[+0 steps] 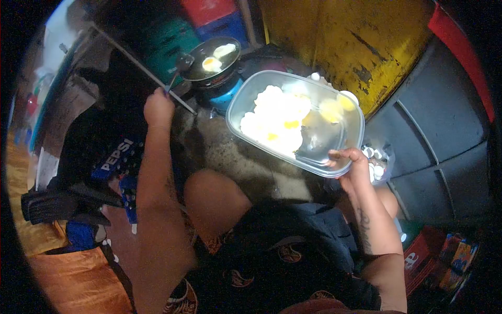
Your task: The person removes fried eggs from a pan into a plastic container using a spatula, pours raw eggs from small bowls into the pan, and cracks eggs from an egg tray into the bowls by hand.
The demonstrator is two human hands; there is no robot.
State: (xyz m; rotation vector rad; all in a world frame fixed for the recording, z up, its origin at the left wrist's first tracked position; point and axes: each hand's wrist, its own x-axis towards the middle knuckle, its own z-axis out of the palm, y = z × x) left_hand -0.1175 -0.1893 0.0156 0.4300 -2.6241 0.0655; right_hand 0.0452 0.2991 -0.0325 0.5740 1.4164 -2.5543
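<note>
My left hand [158, 108] is closed around the thin handle of a spatula [184, 63]; its dark head is at the left rim of a black frying pan [200, 73]. Two fried eggs [212, 64] lie in the pan, which sits on a small stove with a blue body [227, 96]. In my right hand [351, 163] is a clear plastic container [324, 142], gripped at its near right corner and tilted toward me. A pile of fried eggs [277, 115] fills its left part, glaring white in the light.
Behind the stove stand stacked crates, a green one [167, 44] and a red one [208, 10]. A worn yellow panel [361, 47] rises at the back. On the right, a bag of eggshells [377, 159] rests beside a dark panelled surface [444, 120]. A Pepsi crate [116, 157] is at left.
</note>
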